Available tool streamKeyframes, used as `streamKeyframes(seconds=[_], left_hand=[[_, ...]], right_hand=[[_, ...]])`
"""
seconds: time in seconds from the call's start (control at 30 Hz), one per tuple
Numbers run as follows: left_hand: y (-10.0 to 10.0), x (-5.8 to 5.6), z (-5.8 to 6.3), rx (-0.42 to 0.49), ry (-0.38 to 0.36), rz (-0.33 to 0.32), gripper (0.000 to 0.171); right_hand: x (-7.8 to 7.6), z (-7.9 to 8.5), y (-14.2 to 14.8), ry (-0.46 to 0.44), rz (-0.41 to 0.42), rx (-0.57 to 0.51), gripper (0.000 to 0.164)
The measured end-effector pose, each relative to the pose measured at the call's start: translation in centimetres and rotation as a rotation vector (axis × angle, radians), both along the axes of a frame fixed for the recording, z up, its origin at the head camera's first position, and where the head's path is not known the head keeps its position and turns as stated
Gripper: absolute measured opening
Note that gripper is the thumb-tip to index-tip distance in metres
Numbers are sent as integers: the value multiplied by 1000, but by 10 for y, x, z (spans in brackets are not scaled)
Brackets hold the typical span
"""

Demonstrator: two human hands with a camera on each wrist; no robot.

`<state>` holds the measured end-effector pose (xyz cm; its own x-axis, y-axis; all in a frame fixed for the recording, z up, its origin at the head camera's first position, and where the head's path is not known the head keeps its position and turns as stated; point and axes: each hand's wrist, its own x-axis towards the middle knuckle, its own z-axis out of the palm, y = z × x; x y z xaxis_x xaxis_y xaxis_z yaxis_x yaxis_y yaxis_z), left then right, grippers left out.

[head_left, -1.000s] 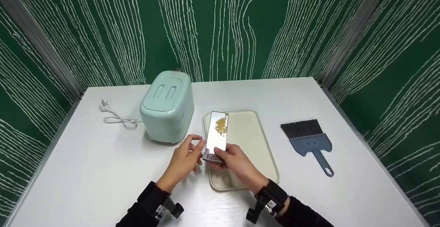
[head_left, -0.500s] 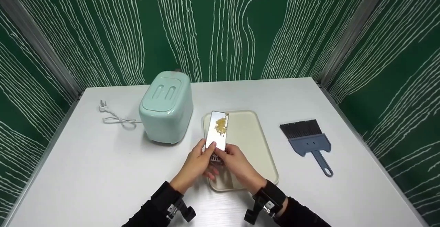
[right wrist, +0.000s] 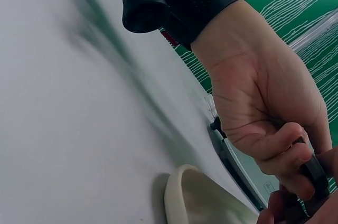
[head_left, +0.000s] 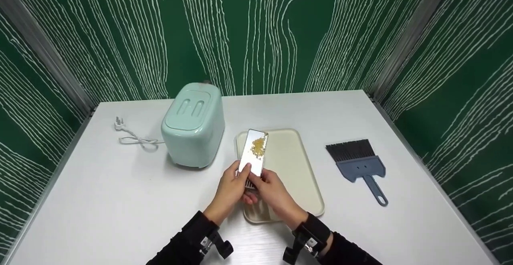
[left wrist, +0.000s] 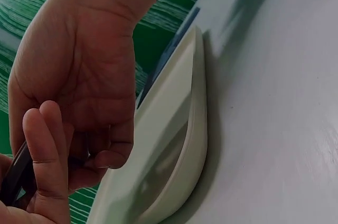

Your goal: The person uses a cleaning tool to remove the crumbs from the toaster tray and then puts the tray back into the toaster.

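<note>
Leaning in toward each other, two arms point(head_left: 176, 249) in black sleeves come up from the near side, and two hands meet at the near end of one flat, shiny plate point(head_left: 247, 157). The left hand point(head_left: 229, 187) and the right hand point(head_left: 277, 191) both grip it, each with a thumb on top and bent fingers underneath. The thumbs are side by side, and both wrists wear a black strap point(head_left: 314, 228).

The plate is up over the left part of one cream tray point(head_left: 286, 156). One heap of yellow crumbs point(head_left: 259, 148) is on the plate, near its far end; the bits are too small to count.

One green toaster point(head_left: 194, 136) stands on the white tabletop point(head_left: 120, 201), left of the tray. Beside it lies one white cord point(head_left: 138, 140) with one plug point(head_left: 119, 124). One blue brush point(head_left: 358, 166) with black bristles lies well apart on the right
</note>
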<state>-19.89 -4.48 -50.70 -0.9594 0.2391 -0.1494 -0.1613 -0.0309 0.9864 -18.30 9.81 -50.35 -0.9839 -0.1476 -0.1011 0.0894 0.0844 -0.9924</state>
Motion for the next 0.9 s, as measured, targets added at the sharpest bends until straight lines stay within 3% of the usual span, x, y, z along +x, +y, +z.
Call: streamKeyframes(seconds=[0.33,0.9], left_hand=[[0,0,-2,47,-19,6,37],[-6,0,-4,36,-9,-5,31]], right_hand=[[1,-2,0,0,-5,-3,39],[-1,2,14,-44,-53,41,42]])
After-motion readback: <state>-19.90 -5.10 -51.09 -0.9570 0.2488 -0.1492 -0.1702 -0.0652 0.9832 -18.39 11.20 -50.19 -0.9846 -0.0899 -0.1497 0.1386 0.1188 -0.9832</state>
